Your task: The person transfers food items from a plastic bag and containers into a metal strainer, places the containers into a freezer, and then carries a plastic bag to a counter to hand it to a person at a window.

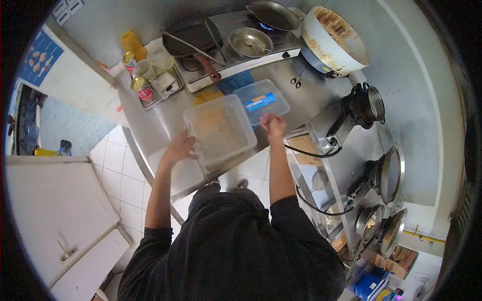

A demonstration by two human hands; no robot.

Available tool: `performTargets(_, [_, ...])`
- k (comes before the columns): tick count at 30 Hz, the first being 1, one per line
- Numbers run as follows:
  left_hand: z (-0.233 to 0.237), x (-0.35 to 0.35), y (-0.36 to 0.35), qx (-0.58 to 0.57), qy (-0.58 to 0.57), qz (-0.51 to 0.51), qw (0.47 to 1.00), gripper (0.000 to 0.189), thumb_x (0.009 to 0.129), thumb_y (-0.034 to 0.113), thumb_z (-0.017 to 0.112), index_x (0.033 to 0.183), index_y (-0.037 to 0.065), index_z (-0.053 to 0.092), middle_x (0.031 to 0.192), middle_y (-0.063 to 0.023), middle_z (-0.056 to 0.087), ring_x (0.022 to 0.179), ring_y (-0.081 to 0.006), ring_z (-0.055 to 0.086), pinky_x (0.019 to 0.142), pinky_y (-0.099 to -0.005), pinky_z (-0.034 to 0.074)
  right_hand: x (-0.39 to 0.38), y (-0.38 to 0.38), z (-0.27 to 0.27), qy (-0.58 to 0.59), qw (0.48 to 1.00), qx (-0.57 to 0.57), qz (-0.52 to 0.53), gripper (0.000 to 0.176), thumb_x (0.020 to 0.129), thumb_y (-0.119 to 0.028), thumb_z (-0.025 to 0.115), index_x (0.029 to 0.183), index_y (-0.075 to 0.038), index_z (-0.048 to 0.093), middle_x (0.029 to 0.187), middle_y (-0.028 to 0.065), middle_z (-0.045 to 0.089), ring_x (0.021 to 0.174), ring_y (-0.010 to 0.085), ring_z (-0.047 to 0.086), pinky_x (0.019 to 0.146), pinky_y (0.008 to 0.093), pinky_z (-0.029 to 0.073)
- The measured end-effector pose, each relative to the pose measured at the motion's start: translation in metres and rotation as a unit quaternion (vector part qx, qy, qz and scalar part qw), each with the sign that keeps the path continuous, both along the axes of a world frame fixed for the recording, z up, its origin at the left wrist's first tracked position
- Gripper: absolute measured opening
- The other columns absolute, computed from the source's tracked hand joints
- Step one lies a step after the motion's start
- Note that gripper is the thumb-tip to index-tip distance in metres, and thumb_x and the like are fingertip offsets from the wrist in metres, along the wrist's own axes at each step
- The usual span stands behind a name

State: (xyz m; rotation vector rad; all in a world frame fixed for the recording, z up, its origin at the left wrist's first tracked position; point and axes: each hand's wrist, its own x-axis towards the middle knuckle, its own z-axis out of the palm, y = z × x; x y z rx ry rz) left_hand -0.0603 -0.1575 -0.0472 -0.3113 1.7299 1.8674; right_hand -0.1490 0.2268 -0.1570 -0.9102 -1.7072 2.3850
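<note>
My left hand (181,148) is at the left edge of a large translucent plastic container (220,128), its fingers apart. Under that hand, at the front of the steel counter, lies a translucent plastic lid or tray (187,173). My right hand (272,126) has its fingers curled together at the near edge of a smaller clear plastic container (277,106); I cannot tell what is between them. A blue packet (260,102) shows in or on this smaller container. Yellow cloth (207,95) and blue cloth (238,80) lie behind the containers.
Behind the counter (168,118) is a gas stove (206,80) with a griddle pan (188,42), a steel pan (251,42) and a wok (273,15) over a lit flame. Cans (142,89) stand on a tray at left. A large pot (334,42) and more burners are at right.
</note>
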Motion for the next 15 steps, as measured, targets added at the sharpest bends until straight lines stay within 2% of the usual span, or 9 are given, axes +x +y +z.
performTargets(2, [-0.027,-0.008,0.019,-0.006,0.013,-0.071,0.997,0.044,0.096,0.021,0.057,0.134,0.000,0.045,0.105,-0.0143,0.059,0.090,-0.0262,0.064,0.067,-0.0421,0.062,0.016,0.054,0.016,0.027,0.999,-0.003,-0.039,0.016,0.095,-0.016,0.060,0.106,-0.005,0.056,0.106,0.0135,0.068,0.083,0.0275,0.070,0.069,0.0395,0.059])
performTargets(4, [-0.062,-0.027,0.046,-0.177,0.179,-0.201,0.947,0.040,0.094,0.022,0.060,0.126,0.000,0.050,0.100,-0.0131,0.058,0.092,-0.0241,0.064,0.064,-0.0395,0.061,0.039,0.091,0.054,0.061,0.990,-0.014,-0.124,0.014,0.097,-0.014,0.057,0.107,-0.005,0.055,0.107,0.0131,0.068,0.085,0.0278,0.070,0.072,0.0383,0.060])
performTargets(5, [-0.063,-0.042,0.069,-0.225,0.209,-0.253,0.918,0.041,0.094,0.023,0.060,0.126,0.000,0.050,0.099,-0.0130,0.059,0.092,-0.0234,0.064,0.063,-0.0383,0.061,0.051,0.106,0.075,0.064,0.987,-0.010,-0.148,0.014,0.097,-0.015,0.057,0.107,-0.006,0.055,0.108,0.0130,0.068,0.087,0.0275,0.070,0.073,0.0381,0.059])
performTargets(7, [-0.060,-0.068,0.122,-0.226,0.166,-0.261,0.924,0.040,0.094,0.023,0.060,0.126,0.001,0.050,0.099,-0.0146,0.060,0.093,-0.0236,0.065,0.065,-0.0380,0.060,0.073,0.143,0.096,0.081,0.981,0.002,-0.174,0.018,0.097,-0.015,0.057,0.111,-0.005,0.051,0.109,0.0147,0.067,0.089,0.0282,0.069,0.074,0.0390,0.059])
performTargets(9, [-0.055,-0.089,0.182,-0.127,0.013,-0.173,0.977,0.038,0.094,0.022,0.059,0.126,0.002,0.050,0.100,-0.0179,0.062,0.097,-0.0257,0.065,0.070,-0.0398,0.059,0.089,0.166,0.105,0.098,0.977,0.007,-0.187,0.021,0.098,-0.015,0.057,0.114,-0.005,0.047,0.110,0.0162,0.066,0.089,0.0286,0.068,0.074,0.0398,0.059])
performTargets(12, [-0.045,-0.116,0.257,-0.062,0.011,-0.139,0.988,0.047,0.095,0.023,0.057,0.133,-0.001,0.044,0.099,-0.0219,0.065,0.096,-0.0307,0.067,0.079,-0.0429,0.056,0.107,0.183,0.119,0.104,0.975,-0.003,-0.197,0.021,0.099,-0.016,0.056,0.114,-0.006,0.047,0.110,0.0150,0.067,0.088,0.0272,0.068,0.073,0.0388,0.059])
performTargets(13, [-0.070,-0.127,0.276,-0.095,0.064,-0.163,0.980,0.053,0.093,0.024,0.055,0.136,-0.004,0.039,0.100,-0.0249,0.065,0.090,-0.0336,0.068,0.080,-0.0431,0.056,0.109,0.187,0.116,0.104,0.977,-0.007,-0.187,0.020,0.099,-0.017,0.055,0.114,-0.006,0.047,0.110,0.0146,0.067,0.088,0.0268,0.068,0.072,0.0386,0.059])
performTargets(15, [-0.152,-0.156,0.322,-0.175,0.160,-0.178,0.955,0.063,0.091,0.026,0.053,0.141,-0.006,0.032,0.101,-0.0291,0.066,0.083,-0.0384,0.069,0.083,-0.0438,0.055,0.109,0.192,0.106,0.082,0.981,-0.012,-0.176,0.018,0.099,-0.018,0.055,0.112,-0.007,0.048,0.110,0.0137,0.067,0.088,0.0265,0.068,0.072,0.0387,0.059])
